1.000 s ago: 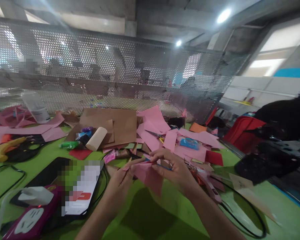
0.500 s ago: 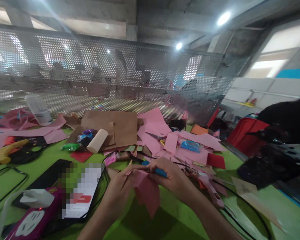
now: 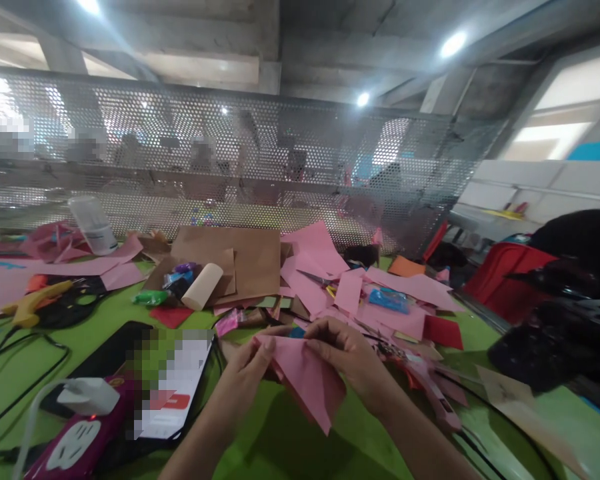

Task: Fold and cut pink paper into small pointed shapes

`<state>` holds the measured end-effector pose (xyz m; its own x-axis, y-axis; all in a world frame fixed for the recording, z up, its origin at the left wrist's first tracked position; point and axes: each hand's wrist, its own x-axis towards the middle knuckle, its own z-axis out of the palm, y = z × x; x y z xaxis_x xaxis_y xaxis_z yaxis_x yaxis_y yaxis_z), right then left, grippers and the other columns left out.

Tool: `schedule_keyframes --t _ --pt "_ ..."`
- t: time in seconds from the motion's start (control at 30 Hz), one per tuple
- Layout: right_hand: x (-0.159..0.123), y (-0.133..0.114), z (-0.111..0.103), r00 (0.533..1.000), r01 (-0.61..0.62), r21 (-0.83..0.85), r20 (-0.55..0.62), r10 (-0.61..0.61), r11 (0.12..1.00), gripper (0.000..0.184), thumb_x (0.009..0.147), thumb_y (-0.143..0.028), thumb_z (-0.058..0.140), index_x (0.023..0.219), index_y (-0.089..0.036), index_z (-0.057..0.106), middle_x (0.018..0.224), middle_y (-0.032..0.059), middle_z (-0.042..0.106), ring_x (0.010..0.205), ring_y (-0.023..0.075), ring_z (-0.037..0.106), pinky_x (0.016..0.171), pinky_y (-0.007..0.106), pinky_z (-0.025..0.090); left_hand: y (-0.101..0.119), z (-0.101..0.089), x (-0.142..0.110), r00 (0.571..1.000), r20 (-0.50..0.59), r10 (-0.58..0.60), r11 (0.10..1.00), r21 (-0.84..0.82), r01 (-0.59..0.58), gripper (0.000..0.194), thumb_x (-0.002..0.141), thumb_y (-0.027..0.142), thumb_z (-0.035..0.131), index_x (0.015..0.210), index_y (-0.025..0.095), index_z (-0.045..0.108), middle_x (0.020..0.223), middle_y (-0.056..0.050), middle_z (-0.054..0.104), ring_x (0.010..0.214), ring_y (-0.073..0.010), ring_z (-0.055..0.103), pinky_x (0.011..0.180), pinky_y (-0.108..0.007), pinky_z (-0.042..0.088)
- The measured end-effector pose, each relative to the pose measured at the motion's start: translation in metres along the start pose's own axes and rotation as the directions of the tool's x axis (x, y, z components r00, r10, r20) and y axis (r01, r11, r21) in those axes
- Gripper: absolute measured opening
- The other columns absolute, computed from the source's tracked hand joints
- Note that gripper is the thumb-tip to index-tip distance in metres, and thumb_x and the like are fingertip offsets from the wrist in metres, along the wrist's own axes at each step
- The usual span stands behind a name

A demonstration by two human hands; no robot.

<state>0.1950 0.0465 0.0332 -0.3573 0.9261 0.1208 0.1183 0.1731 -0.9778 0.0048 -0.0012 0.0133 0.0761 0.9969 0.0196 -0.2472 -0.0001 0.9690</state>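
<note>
A folded piece of pink paper (image 3: 310,377) hangs between my hands, its pointed end toward me. My left hand (image 3: 253,363) pinches its upper left corner, thumb on top. The thumb and fingertips of my right hand (image 3: 343,350) close on its upper right edge. Just behind the paper, a small blue thing (image 3: 297,332) shows in part; its kind is hidden. A clear pink packet (image 3: 229,323) lies beyond my left hand.
Left of my hands lie a phone (image 3: 173,393), a purple power strip (image 3: 87,427) and a yellow-handled glue gun (image 3: 35,303). Pink paper scraps, brown cardboard (image 3: 255,260), a paper roll (image 3: 203,287) and scissors (image 3: 315,277) cover the back. A pink tool (image 3: 437,393) with a cable sits right.
The pink paper has swung up and opened into a broader flat face toward me. My right hand, earlier around something blue, now pinches the paper's edge. The view has shifted slightly.
</note>
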Motion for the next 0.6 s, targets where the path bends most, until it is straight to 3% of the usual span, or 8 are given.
schedule_keyframes --t 0.13,0.2,0.4,0.6 --pt "0.001 -0.003 -0.001 0.992 0.067 -0.036 -0.108 -0.071 0.997 0.021 0.078 -0.039 0.073 0.084 -0.020 0.066 0.084 0.0010 0.065 0.081 0.0178 0.058 0.073 0.028 0.045 -0.008 -0.001 0.002 0.990 0.136 -0.036 0.993 -0.109 0.051 0.046 0.075 0.042 0.076 0.112 0.017 0.065 0.099 -0.008 0.071 0.088 -0.0209 0.065 0.074 -0.030 0.051" --pt "0.001 -0.005 -0.001 0.990 0.080 -0.062 -0.113 -0.086 0.995 0.020 0.079 -0.039 0.072 0.084 -0.020 0.067 0.084 0.0017 0.065 0.081 0.0186 0.058 0.073 0.029 0.045 -0.011 -0.002 0.005 0.988 0.149 -0.038 0.990 -0.128 0.058 0.042 0.071 0.035 0.079 0.107 0.016 0.066 0.098 -0.008 0.071 0.087 -0.0203 0.065 0.074 -0.030 0.051" --pt "-0.001 -0.002 -0.001 0.992 0.108 -0.032 -0.064 -0.110 0.994 0.018 0.078 -0.039 0.072 0.083 -0.022 0.069 0.082 0.0007 0.065 0.078 0.0178 0.058 0.069 0.028 0.044 -0.011 -0.002 0.005 0.990 0.119 -0.080 0.984 -0.151 0.097 0.033 0.075 0.026 0.066 0.106 0.015 0.068 0.093 -0.008 0.072 0.083 -0.0213 0.066 0.071 -0.032 0.053" --pt "-0.002 -0.001 -0.003 0.993 0.108 -0.083 -0.043 -0.112 0.991 0.016 0.082 -0.038 0.070 0.084 -0.022 0.069 0.083 0.0005 0.065 0.079 0.0175 0.057 0.070 0.027 0.042 0.001 0.004 -0.004 0.990 0.105 -0.094 0.986 -0.126 0.107 0.031 0.081 0.024 0.054 0.107 0.015 0.069 0.101 -0.009 0.071 0.085 -0.0207 0.066 0.075 -0.032 0.052"
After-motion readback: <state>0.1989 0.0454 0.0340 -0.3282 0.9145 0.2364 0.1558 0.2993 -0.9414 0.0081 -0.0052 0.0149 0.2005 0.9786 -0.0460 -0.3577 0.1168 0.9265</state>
